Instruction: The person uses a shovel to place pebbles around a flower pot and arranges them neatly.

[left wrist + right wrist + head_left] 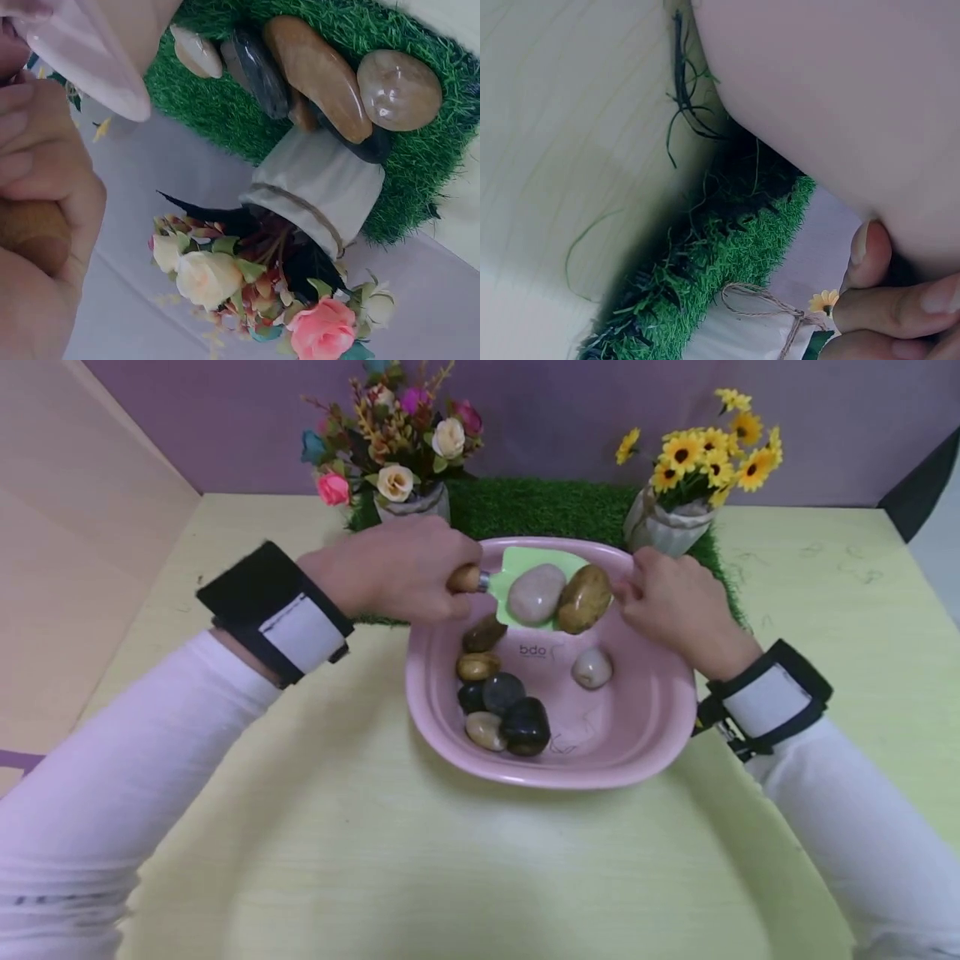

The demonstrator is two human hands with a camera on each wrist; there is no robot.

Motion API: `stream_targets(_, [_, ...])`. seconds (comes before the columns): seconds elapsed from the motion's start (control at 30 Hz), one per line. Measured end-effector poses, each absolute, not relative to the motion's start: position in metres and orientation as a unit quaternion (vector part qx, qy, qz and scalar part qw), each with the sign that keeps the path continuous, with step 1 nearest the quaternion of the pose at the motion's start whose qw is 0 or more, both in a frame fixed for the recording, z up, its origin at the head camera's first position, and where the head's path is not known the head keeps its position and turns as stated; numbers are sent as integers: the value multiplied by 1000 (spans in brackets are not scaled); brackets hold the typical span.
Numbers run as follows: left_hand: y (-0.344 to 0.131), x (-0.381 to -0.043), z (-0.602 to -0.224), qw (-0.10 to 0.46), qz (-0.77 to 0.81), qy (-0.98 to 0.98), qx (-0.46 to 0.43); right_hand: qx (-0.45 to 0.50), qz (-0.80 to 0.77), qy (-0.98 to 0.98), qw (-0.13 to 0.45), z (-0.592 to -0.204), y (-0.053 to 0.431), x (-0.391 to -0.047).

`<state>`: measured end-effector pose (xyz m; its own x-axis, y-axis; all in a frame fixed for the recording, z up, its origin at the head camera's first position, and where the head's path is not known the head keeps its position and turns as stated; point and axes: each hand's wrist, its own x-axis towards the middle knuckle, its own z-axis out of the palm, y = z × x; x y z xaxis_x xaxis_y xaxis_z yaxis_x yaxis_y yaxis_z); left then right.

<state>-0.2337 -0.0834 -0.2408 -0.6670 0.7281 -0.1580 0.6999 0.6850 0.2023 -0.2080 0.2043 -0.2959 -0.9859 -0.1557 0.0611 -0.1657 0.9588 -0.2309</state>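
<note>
My left hand (405, 568) grips the wooden handle (463, 579) of a small shovel with a light green blade (517, 558). Two polished stones lie on that blade: a pale pinkish stone (536, 595) and a mottled brown stone (585, 599). Below it is a pink plastic basin (652, 718), whose far right rim my right hand (675, 602) holds. In the right wrist view, curled fingers (885, 307) are at the basin's edge. Inside the basin, a whitish stone (592, 667) sits on the right, and several dark and brown stones, among them a black stone (525, 727), cluster on the left.
Behind the basin lies a strip of artificial grass (540, 506). A pot of mixed roses (397, 468) stands at its left, a pot of yellow flowers (675, 522) at its right. By the rose pot, more stones (319, 75) rest on the grass. A purple wall (547, 427) rises behind.
</note>
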Motion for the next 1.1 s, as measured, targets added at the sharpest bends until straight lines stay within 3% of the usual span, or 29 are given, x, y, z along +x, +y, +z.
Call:
stream_targets(0.6, [-98,-247,-224,150,41,919,362,78,126,-989,20,-294,204,-209])
stream_targets(1.1, [-105,-260,-220,121,88,926,346,76,124,-989,4,-294,204,-208])
